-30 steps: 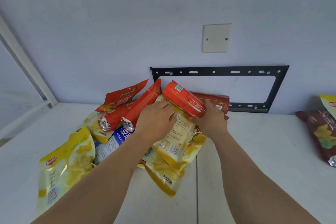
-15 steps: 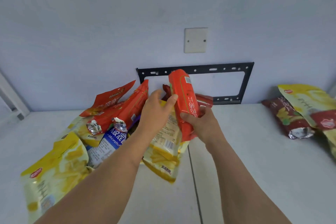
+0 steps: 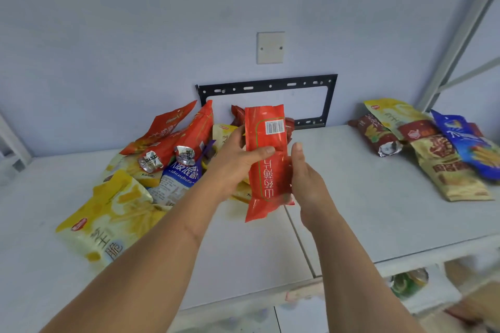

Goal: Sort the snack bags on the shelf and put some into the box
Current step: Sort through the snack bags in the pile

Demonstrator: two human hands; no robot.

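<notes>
I hold a long red snack bag point(image 3: 267, 159) upright above the white shelf point(image 3: 338, 197), barcode side facing me. My left hand point(image 3: 238, 162) grips its left edge, thumb across the front. My right hand point(image 3: 305, 178) touches its right edge with the fingers nearly straight. Behind and left of the hands lies a pile of snack bags point(image 3: 167, 154): red, yellow and one blue-and-white. A big yellow bag point(image 3: 108, 219) lies nearest me on the left. A second group of bags point(image 3: 433, 149) lies on the shelf at the right. No box is clearly in view.
A black metal bracket point(image 3: 270, 86) and a white wall plate point(image 3: 270, 47) are fixed to the wall behind. White shelf posts point(image 3: 460, 35) rise at the right. Below the shelf's front edge, blurred items point(image 3: 408, 282) show on a lower level.
The red bag has been lifted off the pile and turned upright, now clear of the yellow bag. My view has swung right and down, showing more of the right-hand bags.
</notes>
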